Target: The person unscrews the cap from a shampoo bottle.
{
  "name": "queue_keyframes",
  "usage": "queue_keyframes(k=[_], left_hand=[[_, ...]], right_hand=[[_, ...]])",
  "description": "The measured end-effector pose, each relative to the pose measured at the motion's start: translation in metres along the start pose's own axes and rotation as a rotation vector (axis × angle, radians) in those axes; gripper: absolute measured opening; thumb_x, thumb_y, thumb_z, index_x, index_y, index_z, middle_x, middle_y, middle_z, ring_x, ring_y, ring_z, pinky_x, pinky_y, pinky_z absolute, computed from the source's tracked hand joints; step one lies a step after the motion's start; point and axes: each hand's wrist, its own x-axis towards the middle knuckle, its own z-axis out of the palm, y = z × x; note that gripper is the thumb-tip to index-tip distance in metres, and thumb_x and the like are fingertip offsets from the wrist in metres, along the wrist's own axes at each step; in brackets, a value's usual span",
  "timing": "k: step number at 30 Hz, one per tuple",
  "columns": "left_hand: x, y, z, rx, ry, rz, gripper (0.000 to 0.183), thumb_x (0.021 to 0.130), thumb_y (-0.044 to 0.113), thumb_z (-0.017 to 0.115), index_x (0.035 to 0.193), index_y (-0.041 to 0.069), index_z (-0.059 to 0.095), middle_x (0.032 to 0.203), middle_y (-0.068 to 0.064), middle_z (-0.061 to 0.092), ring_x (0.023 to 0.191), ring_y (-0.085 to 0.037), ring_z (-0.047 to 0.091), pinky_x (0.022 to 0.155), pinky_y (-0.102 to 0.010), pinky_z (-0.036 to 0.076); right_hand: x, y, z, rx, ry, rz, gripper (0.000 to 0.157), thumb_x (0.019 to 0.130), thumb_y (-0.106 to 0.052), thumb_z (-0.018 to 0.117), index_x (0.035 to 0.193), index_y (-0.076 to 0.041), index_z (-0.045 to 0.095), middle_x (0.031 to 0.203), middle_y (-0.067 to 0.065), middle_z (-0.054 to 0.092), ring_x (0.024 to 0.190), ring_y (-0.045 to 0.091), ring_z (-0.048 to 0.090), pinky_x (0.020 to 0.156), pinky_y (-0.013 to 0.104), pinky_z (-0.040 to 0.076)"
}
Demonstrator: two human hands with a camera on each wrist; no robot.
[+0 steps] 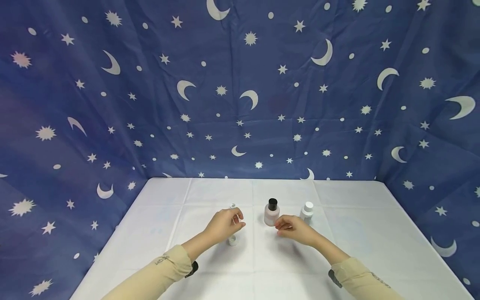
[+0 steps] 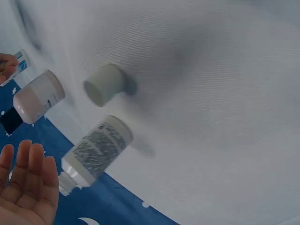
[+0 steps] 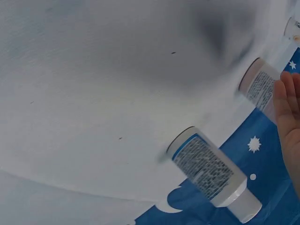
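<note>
My left hand [image 1: 223, 225] hovers over the table with its fingers loosely bent and nothing in them. Beneath and beside it stands a white bottle [image 2: 96, 152] with a printed label and an uncapped, threaded neck; the hand hides most of it in the head view. A white screw cap [image 1: 232, 240] lies just nearer to me. Empty as well, my right hand [image 1: 294, 229] is in the air, its fingertips close to a pink bottle [image 1: 271, 216] with a black cap. A second white bottle [image 3: 206, 168], its white cap on, stands just behind that hand.
A white cloth [image 1: 210, 191] with fold creases covers the table. Dark blue curtains [image 1: 225, 137] with moons and stars enclose its back and both sides.
</note>
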Motion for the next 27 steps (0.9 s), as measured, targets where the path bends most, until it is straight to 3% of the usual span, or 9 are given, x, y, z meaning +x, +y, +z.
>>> queue_keyframes(k=[4, 11, 20, 27], left_hand=[[0.014, 0.010, -0.001, 0.020, -0.001, 0.018, 0.017, 0.080, 0.028, 0.063, 0.089, 0.013, 0.060, 0.072, 0.006, 0.058, 0.061, -0.003, 0.049, 0.056, -0.017, 0.040], [0.038, 0.028, 0.002, 0.065, -0.052, 0.084, 0.020, 0.081, 0.028, 0.062, 0.097, 0.016, 0.057, 0.085, 0.000, 0.061, 0.070, -0.009, 0.054, 0.062, -0.019, 0.043], [0.068, 0.038, 0.009, 0.040, -0.031, 0.103, 0.032, 0.081, 0.023, 0.062, 0.112, 0.016, 0.055, 0.102, -0.003, 0.061, 0.083, -0.014, 0.059, 0.069, -0.022, 0.047], [0.086, 0.043, 0.018, 0.016, -0.134, 0.174, 0.042, 0.082, 0.022, 0.061, 0.122, 0.015, 0.050, 0.121, -0.003, 0.054, 0.103, -0.018, 0.056, 0.087, -0.026, 0.045]], right_hand=[[-0.001, 0.006, -0.004, -0.031, 0.062, 0.021, 0.024, 0.080, -0.009, 0.062, 0.096, 0.006, 0.054, 0.095, 0.022, 0.058, 0.085, 0.015, 0.057, 0.076, 0.021, 0.048], [-0.005, 0.013, -0.003, -0.066, 0.167, 0.091, 0.028, 0.078, -0.012, 0.064, 0.097, 0.005, 0.052, 0.097, 0.022, 0.057, 0.090, 0.032, 0.057, 0.079, 0.034, 0.049], [0.008, 0.022, 0.002, -0.100, 0.297, 0.157, 0.040, 0.076, -0.008, 0.067, 0.109, 0.005, 0.048, 0.109, 0.022, 0.053, 0.100, 0.036, 0.054, 0.086, 0.042, 0.046], [0.018, 0.027, 0.006, -0.125, 0.316, 0.162, 0.057, 0.072, -0.013, 0.071, 0.119, 0.005, 0.043, 0.117, 0.025, 0.050, 0.103, 0.040, 0.052, 0.087, 0.044, 0.045]])
